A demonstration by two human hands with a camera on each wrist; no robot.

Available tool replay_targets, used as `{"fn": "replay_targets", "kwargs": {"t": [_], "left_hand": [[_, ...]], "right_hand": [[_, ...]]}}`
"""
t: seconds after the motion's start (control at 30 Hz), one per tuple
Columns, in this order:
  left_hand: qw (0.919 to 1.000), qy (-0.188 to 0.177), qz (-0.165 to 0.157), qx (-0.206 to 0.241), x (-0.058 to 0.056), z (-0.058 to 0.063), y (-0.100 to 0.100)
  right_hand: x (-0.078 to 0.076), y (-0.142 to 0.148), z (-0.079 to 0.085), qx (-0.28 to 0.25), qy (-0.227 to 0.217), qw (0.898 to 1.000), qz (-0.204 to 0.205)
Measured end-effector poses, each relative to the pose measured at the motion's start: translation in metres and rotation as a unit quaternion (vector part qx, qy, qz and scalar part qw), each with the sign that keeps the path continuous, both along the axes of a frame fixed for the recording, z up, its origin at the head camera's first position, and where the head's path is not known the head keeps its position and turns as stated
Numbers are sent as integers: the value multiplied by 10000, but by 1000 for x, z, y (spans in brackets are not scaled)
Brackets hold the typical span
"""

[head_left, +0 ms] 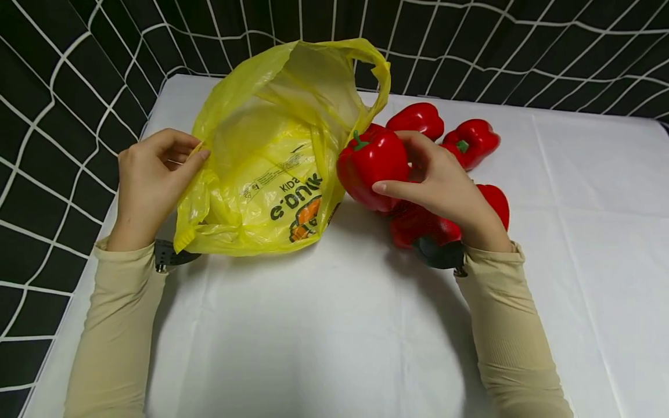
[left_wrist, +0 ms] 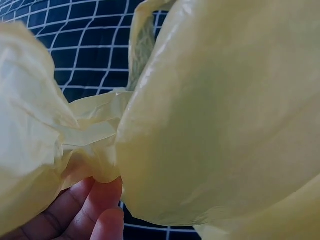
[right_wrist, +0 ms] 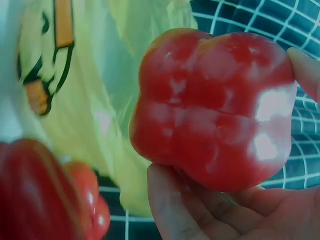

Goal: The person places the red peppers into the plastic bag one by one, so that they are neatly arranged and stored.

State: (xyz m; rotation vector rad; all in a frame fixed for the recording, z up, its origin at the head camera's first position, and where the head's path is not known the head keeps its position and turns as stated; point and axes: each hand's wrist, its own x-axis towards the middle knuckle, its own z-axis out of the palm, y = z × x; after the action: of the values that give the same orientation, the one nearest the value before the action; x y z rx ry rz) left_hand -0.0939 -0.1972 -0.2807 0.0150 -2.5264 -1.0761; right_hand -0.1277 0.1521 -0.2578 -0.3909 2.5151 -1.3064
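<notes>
a white-covered bench (head_left: 292, 325) is stretching across the frame, a white-netted dark backdrop (head_left: 522, 49) rising along its top and left edges; at centre left the left hand (head_left: 157, 183) is pinching a yellow bag's (head_left: 251, 139) rim, while right of centre the right hand (head_left: 444, 186) is gripping a red pepper (head_left: 373, 168) at the bag's right edge, other red peppers (head_left: 416, 120) lying near it

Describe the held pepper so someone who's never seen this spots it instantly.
On the white table, find the yellow bag. At its right edge, the right hand holds a red pepper, green stem showing. Only this one is gripped; the other peppers lie on the table.
</notes>
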Motion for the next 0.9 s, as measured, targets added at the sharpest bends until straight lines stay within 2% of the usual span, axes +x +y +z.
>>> {"fn": "replay_targets", "kwargs": {"t": [0.5, 0.67, 0.9], "left_hand": [[10000, -2, -42, -7, 0, -1, 0], [10000, 5, -39, -9, 0, 0, 0], [10000, -30, -75, 43, 0, 0, -1]], "right_hand": [[-4, -41, -5, -267, 89, 9983, 507], [-9, -62, -5, -564, 31, 9957, 729], [-19, -96, 0, -621, 75, 9953, 740]]}}
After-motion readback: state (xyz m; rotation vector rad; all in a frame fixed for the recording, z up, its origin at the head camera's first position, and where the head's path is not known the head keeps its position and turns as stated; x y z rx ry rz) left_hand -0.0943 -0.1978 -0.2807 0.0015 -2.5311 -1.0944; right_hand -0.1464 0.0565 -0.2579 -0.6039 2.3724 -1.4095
